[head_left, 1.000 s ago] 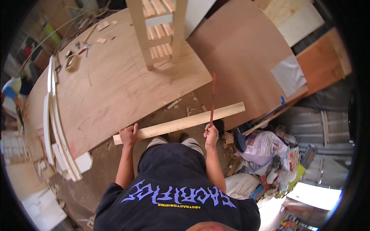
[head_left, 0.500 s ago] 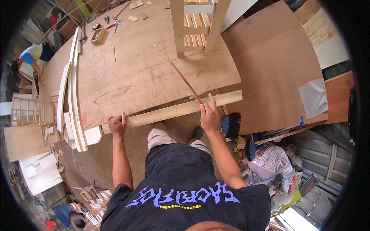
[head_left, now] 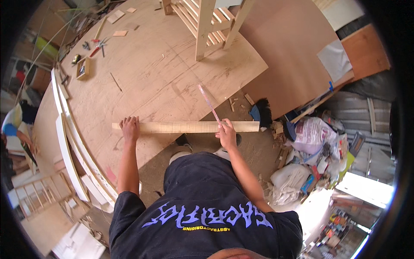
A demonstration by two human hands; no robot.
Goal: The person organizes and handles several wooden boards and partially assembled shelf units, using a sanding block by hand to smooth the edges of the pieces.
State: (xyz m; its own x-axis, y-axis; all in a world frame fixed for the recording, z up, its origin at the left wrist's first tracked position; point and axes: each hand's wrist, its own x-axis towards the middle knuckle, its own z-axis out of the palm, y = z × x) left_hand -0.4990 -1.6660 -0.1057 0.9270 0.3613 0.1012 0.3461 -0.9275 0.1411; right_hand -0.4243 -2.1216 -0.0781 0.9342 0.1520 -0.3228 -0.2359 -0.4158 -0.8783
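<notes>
A long, narrow wooden plank (head_left: pixel 181 127) lies crosswise in front of me, its left part over the table and its right end past the table's edge. My left hand (head_left: pixel 130 128) is closed over the plank near its left end. At the plank's right part, my right hand (head_left: pixel 226 133) is closed, gripping a thin reddish strip (head_left: pixel 208 102) that slants up and left over the table. The same hand also rests against the plank. Whether the strip is a blade or a rule cannot be told.
A slatted wooden frame (head_left: pixel 205 30) stands on the plywood tabletop (head_left: pixel 146 73). A small wooden box (head_left: pixel 83 68) and pliers (head_left: pixel 102 45) lie farther left. Long pale strips (head_left: pixel 71 129) line the left edge. Another person (head_left: pixel 19 123) bends at far left. Bags (head_left: pixel 311 134) and a blue-black brush (head_left: pixel 260 113) sit right.
My view has turned to the right. The plank, held by both hands, has swung from slanting to nearly level across my view, and its left part now overlaps the tabletop.
</notes>
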